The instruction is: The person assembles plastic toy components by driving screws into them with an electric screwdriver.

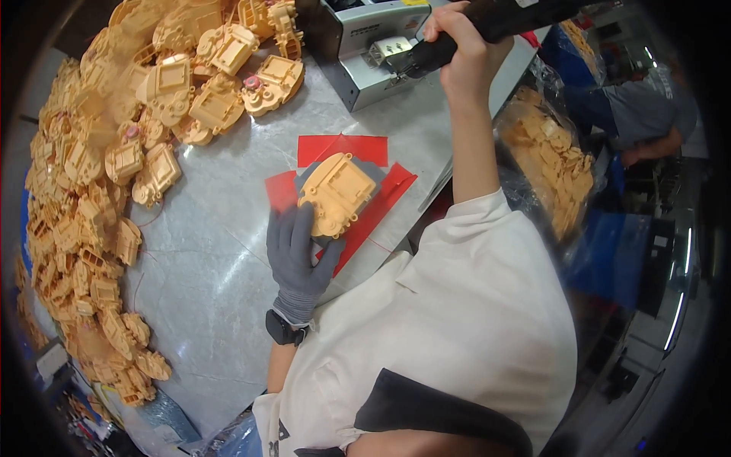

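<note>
My left hand [297,247], in a grey knitted glove, has its fingers and thumb closed about the near left edge of a pale orange plastic housing [339,190]. That housing rests on a dark grey fixture [371,172], its moulded recess facing up. Strips of red tape [343,146] surround the fixture on the table. At the top, my bare right hand [468,49] grips a thick black electric screwdriver [506,17]. Its narrow end reaches to the front of a grey metal screw feeder [365,72], and the tip itself is hard to make out.
Many similar orange housings [99,190] lie heaped along the table's [198,282] left and far sides. Right of the table, a plastic-lined container holds more orange parts [548,156]. A co-worker in a grey shirt [647,107] is beyond it.
</note>
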A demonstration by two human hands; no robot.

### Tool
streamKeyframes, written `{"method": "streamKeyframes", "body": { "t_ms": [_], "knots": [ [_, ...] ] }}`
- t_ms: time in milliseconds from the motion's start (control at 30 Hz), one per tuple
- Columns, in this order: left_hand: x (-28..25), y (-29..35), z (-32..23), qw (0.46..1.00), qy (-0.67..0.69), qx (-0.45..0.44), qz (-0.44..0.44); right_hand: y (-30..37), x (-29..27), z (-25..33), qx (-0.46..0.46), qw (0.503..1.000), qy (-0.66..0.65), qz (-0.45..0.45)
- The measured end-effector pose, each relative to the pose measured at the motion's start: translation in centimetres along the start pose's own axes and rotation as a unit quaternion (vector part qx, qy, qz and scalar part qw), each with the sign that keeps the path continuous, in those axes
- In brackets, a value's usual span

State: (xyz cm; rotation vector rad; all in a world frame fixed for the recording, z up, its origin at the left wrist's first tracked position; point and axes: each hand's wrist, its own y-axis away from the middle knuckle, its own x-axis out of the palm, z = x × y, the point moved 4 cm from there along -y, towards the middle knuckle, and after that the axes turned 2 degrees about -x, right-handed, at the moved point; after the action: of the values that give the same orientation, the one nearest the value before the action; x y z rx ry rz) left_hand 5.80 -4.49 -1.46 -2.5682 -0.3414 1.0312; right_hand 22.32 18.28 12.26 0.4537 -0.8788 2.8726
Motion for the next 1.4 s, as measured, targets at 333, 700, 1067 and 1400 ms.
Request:
{"method": "streamKeyframes", "body": {
  "t_ms": [333,700,1067,1400],
  "knots": [
    [0.3,0.2,0.1,1.0,0.009,-0.02,0.003,-0.2,-1.0,0.0,-0.003,1.0,0.026,-0.006],
    [0.6,0.1,0.2,1.0,0.013,-0.025,-0.004,2.1,-3.2,-2.9,-0.12,0.993,0.018,-0.01],
    [0.7,0.4,0.4,0.998,0.055,-0.027,-0.013,0.7,-3.5,1.1,-0.098,0.993,-0.053,-0.035],
    [0.4,0.3,0.0,0.999,0.024,-0.029,-0.004,-1.0,-1.6,-1.0,0.032,0.999,-0.003,-0.001]
  ]
}}
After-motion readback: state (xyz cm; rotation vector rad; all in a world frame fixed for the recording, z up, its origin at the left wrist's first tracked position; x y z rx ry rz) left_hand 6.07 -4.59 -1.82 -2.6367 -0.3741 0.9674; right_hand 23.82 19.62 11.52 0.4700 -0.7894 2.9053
